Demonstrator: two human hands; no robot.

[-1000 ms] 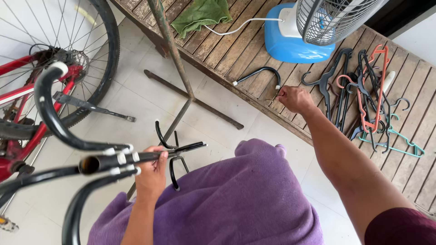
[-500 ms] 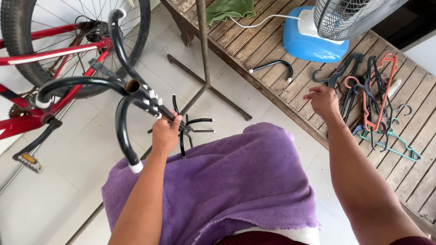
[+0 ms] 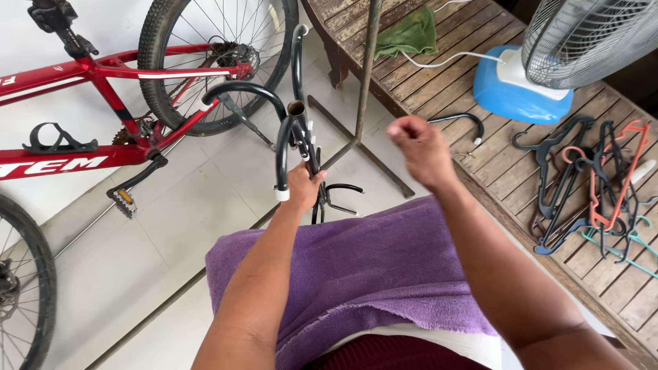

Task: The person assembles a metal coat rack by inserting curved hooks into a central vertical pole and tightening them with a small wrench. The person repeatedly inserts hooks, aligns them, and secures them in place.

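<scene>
Black hooked rack [image 3: 296,130] is gripped by left hand [image 3: 303,186]; right hand [image 3: 421,149] (blurred) hovers loosely clenched.

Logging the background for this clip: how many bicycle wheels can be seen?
2. One wheel stands at the top, behind the red frame. Another wheel is cut off by the left edge. Both show only in part; any further wheel would be out of view.

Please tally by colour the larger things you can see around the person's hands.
Black: 1, the curved-arm metal rack piece in the left hand
Red: 1, the bicycle
Purple: 1, the towel
Green: 1, the cloth
Blue: 1, the fan base
Total: 5
</scene>
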